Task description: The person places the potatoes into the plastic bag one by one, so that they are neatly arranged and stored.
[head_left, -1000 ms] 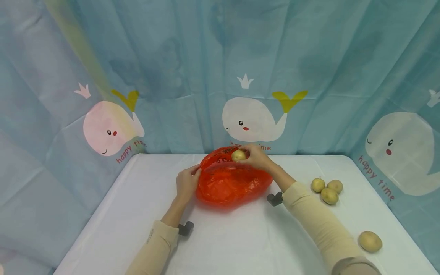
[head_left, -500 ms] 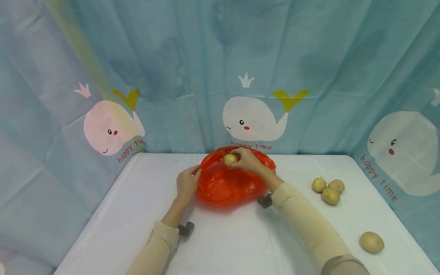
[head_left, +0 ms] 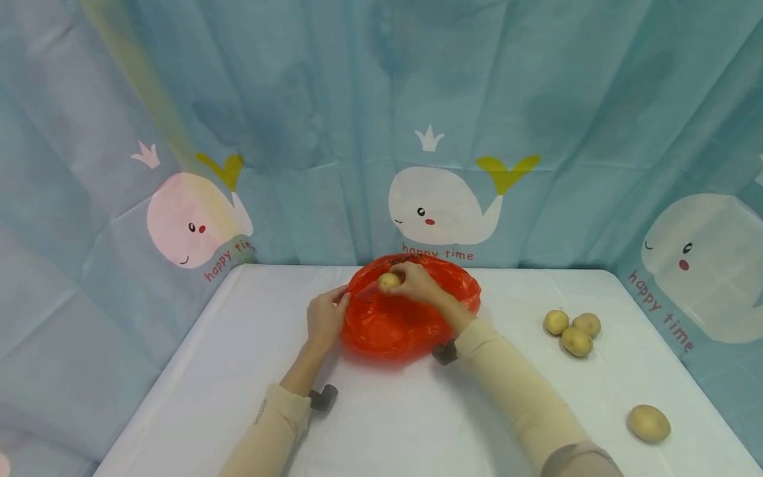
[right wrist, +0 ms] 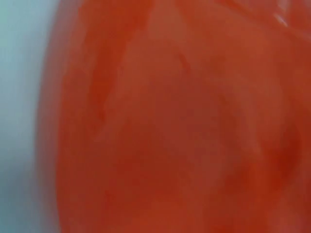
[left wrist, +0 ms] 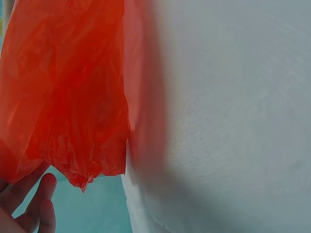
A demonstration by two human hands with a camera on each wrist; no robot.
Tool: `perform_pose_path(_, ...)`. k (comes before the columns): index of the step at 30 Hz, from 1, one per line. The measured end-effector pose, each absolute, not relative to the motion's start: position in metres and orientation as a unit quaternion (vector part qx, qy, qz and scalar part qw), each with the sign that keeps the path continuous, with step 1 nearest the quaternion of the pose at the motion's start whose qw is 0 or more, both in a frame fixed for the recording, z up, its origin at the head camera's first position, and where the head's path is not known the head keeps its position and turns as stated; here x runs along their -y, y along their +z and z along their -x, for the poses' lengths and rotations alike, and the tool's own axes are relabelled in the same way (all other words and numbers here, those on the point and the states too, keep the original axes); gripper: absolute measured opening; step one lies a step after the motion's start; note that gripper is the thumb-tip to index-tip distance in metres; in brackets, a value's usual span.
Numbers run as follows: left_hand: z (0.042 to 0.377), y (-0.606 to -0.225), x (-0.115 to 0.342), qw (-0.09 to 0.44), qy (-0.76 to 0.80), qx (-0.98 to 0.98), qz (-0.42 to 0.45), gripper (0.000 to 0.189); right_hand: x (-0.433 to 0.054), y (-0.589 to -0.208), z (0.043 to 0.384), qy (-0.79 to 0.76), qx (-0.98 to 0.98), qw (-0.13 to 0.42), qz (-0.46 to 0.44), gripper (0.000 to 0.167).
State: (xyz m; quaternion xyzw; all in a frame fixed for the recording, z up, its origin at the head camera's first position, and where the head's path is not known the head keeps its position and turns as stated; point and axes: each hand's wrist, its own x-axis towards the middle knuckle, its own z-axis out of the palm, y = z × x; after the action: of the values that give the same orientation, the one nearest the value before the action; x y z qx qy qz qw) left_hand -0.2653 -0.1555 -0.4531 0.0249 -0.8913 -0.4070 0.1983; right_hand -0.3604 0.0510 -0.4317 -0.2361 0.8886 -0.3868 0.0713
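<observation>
A red plastic bag (head_left: 381, 331) with dark print stands open-mouthed on the table near its far edge. My left hand (head_left: 324, 319) pinches the bag's left rim; in the left wrist view its fingers (left wrist: 46, 187) show beneath the red film. My right hand (head_left: 417, 283) reaches over the bag's mouth and grips a small yellow potato (head_left: 389, 282) between thumb and fingers. The potato overlaps the inside of the bag, toward its left side. Blurred red film of the bag (right wrist: 180, 121) fills most of the right wrist view, and the right hand is hidden there.
On the right of the white table (head_left: 381, 424), a yellow potato (head_left: 556, 322), a paler potato (head_left: 587, 324) and another potato (head_left: 577, 342) lie clustered. A larger potato (head_left: 648, 424) lies nearer the front right. A blue whale-print curtain (head_left: 322, 132) hangs behind the table.
My right hand has carried the potato left and slightly down, from the bag's back rim to over its mouth. The bag's right side shows wider open. My left hand keeps its place at the rim.
</observation>
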Motion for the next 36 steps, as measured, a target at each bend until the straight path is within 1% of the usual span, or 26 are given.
perform_pose_path(4, 0.265, -0.452, 0.155, 0.206, -0.402, 0.892, -0.025, 0.029, -0.043, -0.439, 0.361, -0.381, -0.89, 0.078, 0.237, 0.05)
perform_pose_path(12, 0.267, -0.455, 0.153, 0.197, -0.404, 0.893, -0.031, 0.029, -0.035, -0.455, 0.359, -0.385, -0.891, 0.102, 0.217, 0.056)
perform_pose_path(17, 0.267, -0.456, 0.154, 0.188, -0.408, 0.893, -0.039, 0.029, -0.028, -0.462, 0.359, -0.393, -0.886, 0.116, 0.218, 0.055)
perform_pose_path(21, 0.267, -0.456, 0.154, 0.193, -0.406, 0.893, -0.037, 0.029, -0.023, -0.463, 0.357, -0.396, -0.885, 0.126, 0.211, 0.054)
perform_pose_path(26, 0.267, -0.456, 0.154, 0.192, -0.404, 0.894, -0.035, 0.028, -0.021, -0.465, 0.357, -0.382, -0.892, 0.121, 0.209, 0.05)
perform_pose_path(31, 0.267, -0.456, 0.155, 0.192, -0.405, 0.893, -0.033, 0.029, -0.021, -0.467, 0.357, -0.389, -0.89, 0.126, 0.201, 0.05)
perform_pose_path(36, 0.267, -0.455, 0.157, 0.206, -0.397, 0.894, -0.027, 0.029, -0.02, -0.466, 0.36, -0.364, -0.897, 0.106, 0.227, 0.049)
